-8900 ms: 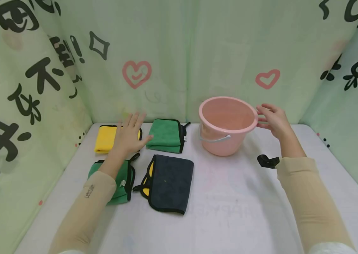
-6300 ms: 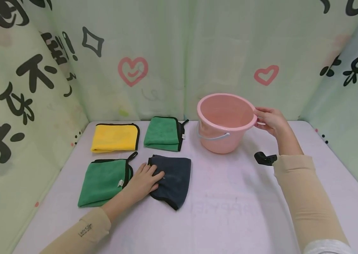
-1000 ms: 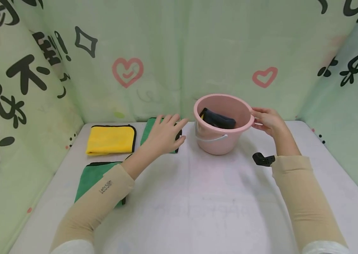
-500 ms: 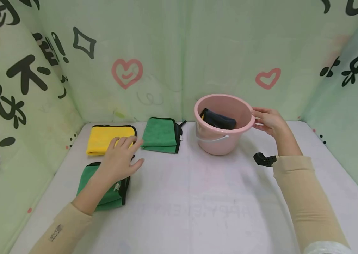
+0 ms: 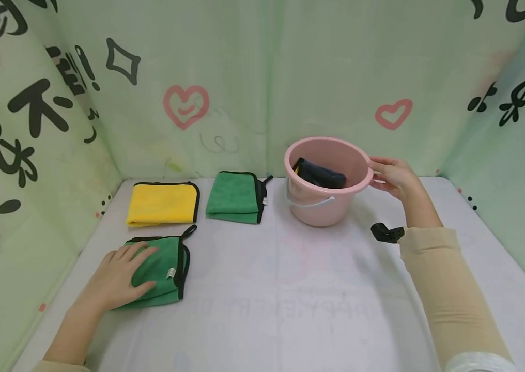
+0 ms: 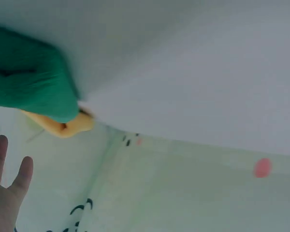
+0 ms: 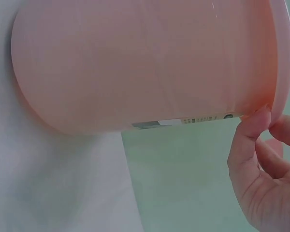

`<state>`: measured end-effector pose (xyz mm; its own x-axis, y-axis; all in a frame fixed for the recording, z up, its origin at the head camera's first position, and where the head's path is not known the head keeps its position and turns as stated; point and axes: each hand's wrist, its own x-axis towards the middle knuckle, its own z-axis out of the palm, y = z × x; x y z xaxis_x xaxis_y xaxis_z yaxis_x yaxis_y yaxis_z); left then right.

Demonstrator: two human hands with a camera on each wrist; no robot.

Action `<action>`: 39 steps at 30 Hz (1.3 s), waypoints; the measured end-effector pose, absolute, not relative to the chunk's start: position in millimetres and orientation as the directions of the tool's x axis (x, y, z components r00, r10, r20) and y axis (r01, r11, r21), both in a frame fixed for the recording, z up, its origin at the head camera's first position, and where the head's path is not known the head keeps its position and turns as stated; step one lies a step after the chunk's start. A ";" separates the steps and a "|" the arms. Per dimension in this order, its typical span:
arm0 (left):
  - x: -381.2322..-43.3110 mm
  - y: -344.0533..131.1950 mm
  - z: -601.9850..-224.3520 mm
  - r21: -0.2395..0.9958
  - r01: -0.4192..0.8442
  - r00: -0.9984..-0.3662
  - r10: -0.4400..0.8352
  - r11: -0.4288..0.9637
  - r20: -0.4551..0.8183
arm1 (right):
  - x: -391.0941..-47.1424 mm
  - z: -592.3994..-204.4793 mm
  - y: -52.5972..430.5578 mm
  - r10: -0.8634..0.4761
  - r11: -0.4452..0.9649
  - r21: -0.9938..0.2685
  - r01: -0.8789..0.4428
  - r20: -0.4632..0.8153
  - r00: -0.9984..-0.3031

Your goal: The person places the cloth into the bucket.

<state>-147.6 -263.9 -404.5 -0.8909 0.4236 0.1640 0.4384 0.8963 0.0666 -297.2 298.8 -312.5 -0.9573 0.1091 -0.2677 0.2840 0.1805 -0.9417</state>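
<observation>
My left hand [image 5: 114, 281] is over the near green towel [image 5: 162, 271], fingers spread and thumb apart, overlapping its left part. In the left wrist view its fingers [image 6: 9, 169] are straight, and a gap shows between them and the folded green towel [image 6: 34, 79]. My right hand [image 5: 397, 178] pinches the rim of the pink bucket [image 5: 318, 206] on its right side. The right wrist view shows thumb and fingers on either side of the bucket's rim [image 7: 281, 63]. Inside the bucket, against its left wall, lies a dark navy towel [image 5: 320, 174] with a yellow bit showing.
A folded yellow towel [image 5: 162, 205] with black edging lies at the back left. Beside it, left of the bucket, is another folded green towel [image 5: 234, 197]. Printed curtains [image 5: 244, 77] enclose the white table [image 5: 309, 289] at the back and both sides.
The dark towel went from the table into the bucket. My right hand took hold of the rim. Lately my left hand has moved from near the bucket back left to the near green towel.
</observation>
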 end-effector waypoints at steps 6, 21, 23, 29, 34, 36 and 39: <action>-139.6 -276.1 -415.4 0.104 0.404 -0.915 0.400 0.909 0.056 | -298.4 -312.8 298.0 0.092 0.199 -0.934 0.298 -0.285 -0.954; -144.8 -290.7 -424.3 0.110 0.307 -0.947 0.315 0.945 -0.062 | -298.0 -313.2 297.5 0.094 0.183 -0.934 0.308 -0.295 -0.951; -146.5 -289.3 -426.8 0.105 0.290 -0.951 0.299 0.951 -0.078 | -297.6 -312.2 297.4 0.097 0.176 -0.934 0.310 -0.297 -0.950; -148.6 -284.4 -427.9 0.107 0.280 -0.954 0.288 0.954 -0.077 | -297.1 -310.9 296.3 0.103 0.166 -0.935 0.314 -0.301 -0.948; -148.5 -279.3 -426.4 0.107 0.294 -0.952 0.301 0.950 -0.056 | -297.4 -311.6 295.6 0.100 0.178 -0.936 0.304 -0.290 -0.952; -149.5 -277.8 -426.0 0.108 0.298 -0.951 0.304 0.949 -0.050 | -297.3 -311.7 295.8 0.103 0.178 -0.936 0.303 -0.288 -0.952; -151.5 -276.6 -426.2 0.106 0.310 -0.948 0.315 0.945 -0.042 | -296.9 -311.8 296.3 0.106 0.177 -0.936 0.303 -0.288 -0.952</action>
<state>-151.5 -276.6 -426.2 -0.9481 0.3153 -0.0419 0.3095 0.9449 0.1064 -296.9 296.3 -311.8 -0.9518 0.1059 -0.2880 0.3030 0.1771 -0.9364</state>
